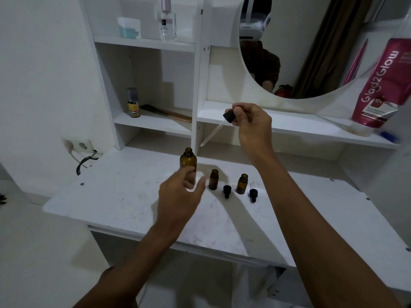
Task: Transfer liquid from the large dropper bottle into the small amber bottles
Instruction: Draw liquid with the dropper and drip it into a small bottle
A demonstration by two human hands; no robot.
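Right hand (251, 125) is pinched on the dropper (229, 116) bulb, pipette tilted, tip just above the large bottle (188, 161). Drops could easily get lost on the desk (111, 196) if it's swung across too fast. Small amber bottles (213, 179) are stood uncapped just right of the left hand (180, 196), which is blurred against the large bottle, so its grip can't be told.

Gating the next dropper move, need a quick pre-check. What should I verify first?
1. Right hand pinches dropper: ok.
2. Liquid in the pipette: cannot tell.
3. Large dropper bottle upright, uncapped: ok.
4. Left small bottle and right small bottle upright, uncapped: ok.
5. Left hand gripping large dropper bottle: cannot tell, blurred.
6. Pipette tip above a small bottle: not ok, it hangs nearer the large bottle's mouth.
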